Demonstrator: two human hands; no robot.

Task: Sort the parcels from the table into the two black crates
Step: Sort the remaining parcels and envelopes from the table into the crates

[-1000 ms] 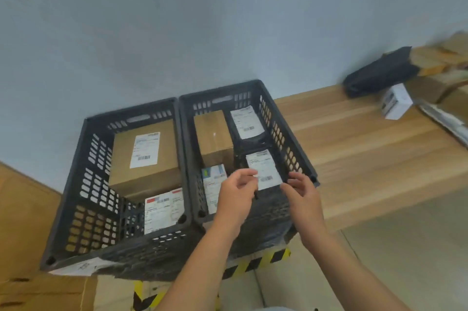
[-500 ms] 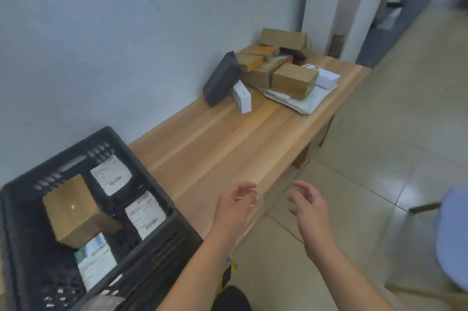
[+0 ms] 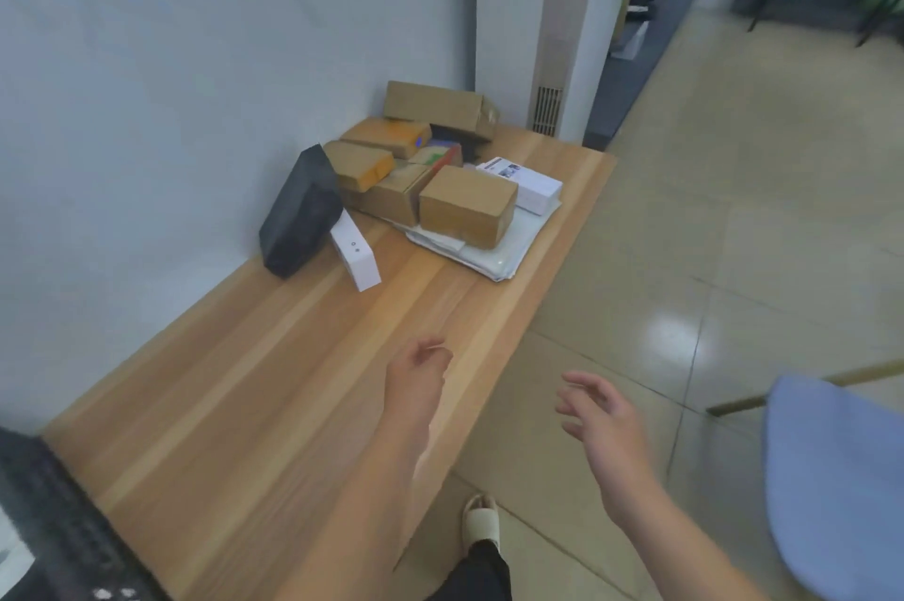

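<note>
A heap of parcels lies at the far end of the wooden table (image 3: 254, 405): a black padded parcel (image 3: 301, 214) leaning on the wall, a small white box (image 3: 355, 254), several brown cardboard boxes (image 3: 467, 204), a white box (image 3: 531, 182) and flat white mailers (image 3: 484, 253) underneath. My left hand (image 3: 416, 380) hovers over the table's near part, fingers loosely curled, holding nothing. My right hand (image 3: 599, 419) is off the table's edge over the floor, fingers relaxed and spread, empty. Only a corner of one black crate (image 3: 54, 517) shows at the bottom left.
A pale wall runs along the table's left side, with a white pillar (image 3: 562, 23) beyond the far end. Tiled floor lies to the right. A blue chair seat (image 3: 836, 488) stands at the right edge. My foot in a slipper (image 3: 482, 520) is below.
My view has swung right, away from the crates toward the parcel heap. Both hands left the crate, empty, and now hang over the table's near part and the floor.
</note>
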